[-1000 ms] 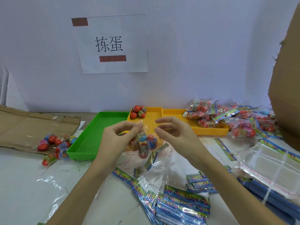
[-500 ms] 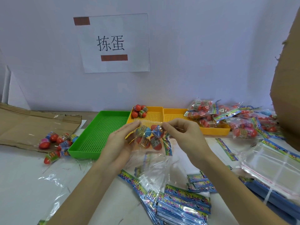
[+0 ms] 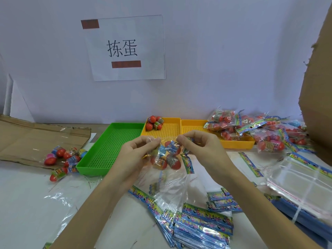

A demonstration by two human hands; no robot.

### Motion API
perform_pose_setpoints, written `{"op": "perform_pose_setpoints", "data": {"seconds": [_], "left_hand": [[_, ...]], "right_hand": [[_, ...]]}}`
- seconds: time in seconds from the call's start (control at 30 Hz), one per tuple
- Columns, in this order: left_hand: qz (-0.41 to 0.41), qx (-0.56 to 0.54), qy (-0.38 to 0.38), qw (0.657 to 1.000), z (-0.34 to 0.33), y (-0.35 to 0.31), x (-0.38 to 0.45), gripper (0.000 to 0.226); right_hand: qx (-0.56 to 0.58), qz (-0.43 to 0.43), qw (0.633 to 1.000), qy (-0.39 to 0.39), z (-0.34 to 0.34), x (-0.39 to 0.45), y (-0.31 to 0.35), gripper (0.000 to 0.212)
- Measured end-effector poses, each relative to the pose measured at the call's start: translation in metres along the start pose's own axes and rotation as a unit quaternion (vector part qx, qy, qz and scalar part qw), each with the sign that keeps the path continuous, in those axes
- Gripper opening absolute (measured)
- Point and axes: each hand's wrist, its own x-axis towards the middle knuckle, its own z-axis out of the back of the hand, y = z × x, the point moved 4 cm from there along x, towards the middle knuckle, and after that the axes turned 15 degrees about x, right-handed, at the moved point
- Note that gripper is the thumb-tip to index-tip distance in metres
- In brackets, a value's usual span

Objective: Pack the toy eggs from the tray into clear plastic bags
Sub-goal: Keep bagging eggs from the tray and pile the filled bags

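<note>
A clear plastic bag (image 3: 168, 157) with several red toy eggs inside hangs between my hands above the table. My left hand (image 3: 136, 155) pinches the bag's top left corner and my right hand (image 3: 201, 150) pinches its top right corner. Behind them, a few loose toy eggs (image 3: 154, 122) sit in the far left corner of a yellow tray (image 3: 172, 130). A second yellow tray (image 3: 237, 142) stands to its right, and a green tray (image 3: 111, 148) with nothing in it to its left.
Filled bags of eggs (image 3: 260, 133) pile at the back right. Loose eggs (image 3: 62, 159) lie left of the green tray, by flat cardboard (image 3: 36, 139). Stacks of printed bags (image 3: 203, 225) lie near me, clear bags (image 3: 301, 184) at right. A cardboard box wall (image 3: 318, 87) rises at right.
The bag of eggs has risen slightly and my hands have moved apart along its top edge, the fingers now pinching both corners.
</note>
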Motion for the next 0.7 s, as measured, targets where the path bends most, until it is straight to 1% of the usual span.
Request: {"op": "perform_pose_setpoints", "data": {"seconds": [0.07,0.1,0.17,0.23,0.27,0.33,0.4,0.43,0.47,0.5,0.53,0.57,0.6,0.63,0.67,0.7], "left_hand": [[0.014,-0.037,-0.015,0.999,0.001,0.001,0.0,0.019],[0.021,-0.059,-0.026,0.998,0.001,0.002,0.001,0.018],[0.031,-0.08,-0.052,0.995,0.001,0.002,0.001,0.012],[0.044,-0.092,-0.073,0.992,0.002,0.003,0.001,0.007],[0.06,-0.105,-0.072,0.99,0.003,0.003,0.001,0.006],[0.109,-0.162,-0.045,0.98,0.002,0.005,0.002,0.006],[0.143,-0.209,-0.027,0.967,-0.001,0.008,0.001,0.012],[0.142,-0.211,-0.036,0.966,-0.002,0.009,0.002,0.009],[0.132,-0.211,-0.055,0.967,-0.003,0.009,0.002,0.005],[0.12,-0.218,-0.08,0.965,-0.003,0.011,0.004,0.008],[0.107,-0.233,-0.102,0.961,-0.003,0.01,0.004,0.011],[0.097,-0.254,-0.119,0.955,-0.003,0.011,0.005,0.013],[0.089,-0.277,-0.128,0.948,-0.003,0.011,0.006,0.015],[0.084,-0.296,-0.129,0.943,-0.004,0.013,0.008,0.017],[0.08,-0.307,-0.123,0.94,-0.006,0.014,0.008,0.019],[0.077,-0.306,-0.113,0.942,-0.009,0.014,0.008,0.02]], "right_hand": [[0.025,-0.033,0.999,0.016,-0.003,0.0,-0.004,0.04],[0.024,-0.055,0.998,0.034,-0.004,0.0,-0.007,0.042],[-0.008,-0.071,0.996,0.06,-0.006,-0.002,-0.01,0.03],[-0.021,-0.064,0.997,0.032,-0.003,-0.002,-0.013,0.019],[-0.02,-0.062,0.998,0.016,-0.001,-0.002,-0.014,0.015],[-0.019,-0.05,0.999,0.009,0.002,-0.001,-0.013,0.01],[-0.019,-0.02,1.0,-0.002,0.004,0.002,-0.009,0.009],[0.001,-0.006,1.0,-0.019,0.005,0.003,-0.006,0.012],[0.049,-0.003,0.998,-0.037,0.006,0.005,-0.003,0.019],[0.114,-0.015,0.992,-0.046,0.007,0.006,-0.002,0.029],[0.171,-0.042,0.984,-0.036,0.007,0.008,-0.003,0.042],[0.194,-0.073,0.978,-0.012,0.004,0.008,-0.004,0.053],[0.179,-0.102,0.978,0.017,0.0,0.006,-0.007,0.06],[0.149,-0.122,0.98,0.046,-0.006,0.003,-0.01,0.063],[0.12,-0.128,0.982,0.064,-0.012,-0.001,-0.015,0.059],[0.102,-0.12,0.985,0.066,-0.017,-0.004,-0.017,0.052]]}}
